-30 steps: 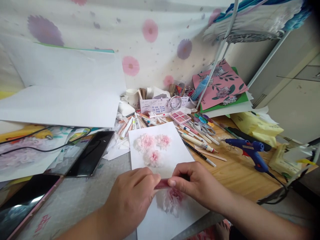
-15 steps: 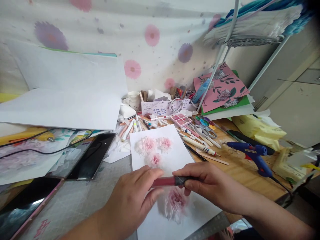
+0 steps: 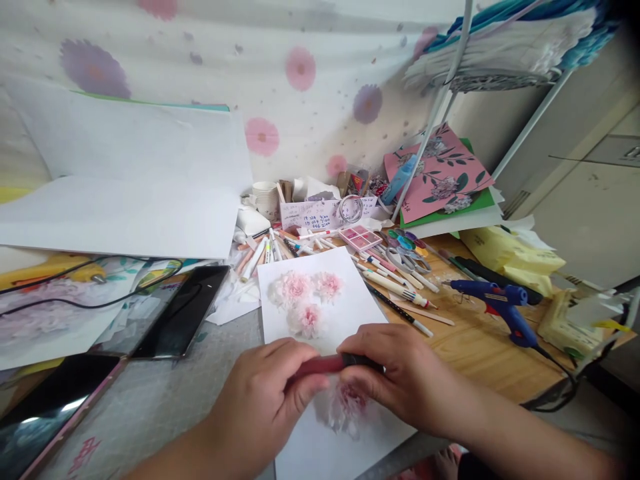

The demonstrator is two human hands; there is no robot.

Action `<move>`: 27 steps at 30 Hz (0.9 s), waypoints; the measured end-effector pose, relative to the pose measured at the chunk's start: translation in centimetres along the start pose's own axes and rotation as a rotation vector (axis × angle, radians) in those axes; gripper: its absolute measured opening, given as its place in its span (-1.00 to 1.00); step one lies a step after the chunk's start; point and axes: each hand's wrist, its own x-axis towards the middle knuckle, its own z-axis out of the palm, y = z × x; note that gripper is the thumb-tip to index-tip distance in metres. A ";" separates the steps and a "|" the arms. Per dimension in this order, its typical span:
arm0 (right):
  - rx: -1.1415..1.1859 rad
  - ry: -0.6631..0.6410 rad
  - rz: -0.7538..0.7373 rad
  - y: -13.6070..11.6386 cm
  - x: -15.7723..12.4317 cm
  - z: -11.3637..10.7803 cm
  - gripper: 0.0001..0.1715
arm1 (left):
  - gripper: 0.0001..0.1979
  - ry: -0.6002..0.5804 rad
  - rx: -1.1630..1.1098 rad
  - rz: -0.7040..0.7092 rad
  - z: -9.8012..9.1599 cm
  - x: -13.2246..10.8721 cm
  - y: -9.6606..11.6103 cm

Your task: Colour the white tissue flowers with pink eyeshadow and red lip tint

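Observation:
A dark red marker [image 3: 325,364] with a black end lies level between my hands, above a white sheet [image 3: 350,300]. My left hand [image 3: 270,390] is closed on its red part, thumb below and fingers above. The fingers of my right hand [image 3: 395,370] are wrapped round the black end. Three pink and white ruffled flowers, one of them a lower flower [image 3: 307,319], sit on the upper part of the sheet. Just under the marker, another pink flower [image 3: 347,407] is partly covered by my right hand.
Pens and a pink palette [image 3: 360,237] lie behind the sheet. At the right is a blue glue gun [image 3: 500,303] with its cord. Dark phones [image 3: 183,312] and a yellow glue gun [image 3: 90,272] are at the left. A thin white pole [image 3: 435,113] rises at the back right.
My right hand has shifted slightly left and wraps further round the black end. My left hand covers more of the red part. The camera view has moved slightly.

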 end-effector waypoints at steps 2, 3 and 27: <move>-0.029 -0.070 -0.025 -0.2 0.0 -0.9 -0.78 | -0.74 -0.026 -0.049 -0.065 -0.1 0.1 -0.1; -0.037 -0.100 -0.033 -0.2 -0.1 -1.3 -0.77 | -0.73 -0.044 -0.065 -0.095 -0.1 0.2 -0.1; -0.224 0.353 -0.365 1.5 -0.2 0.2 -0.73 | -0.59 -0.313 -0.464 -0.685 0.2 1.0 0.1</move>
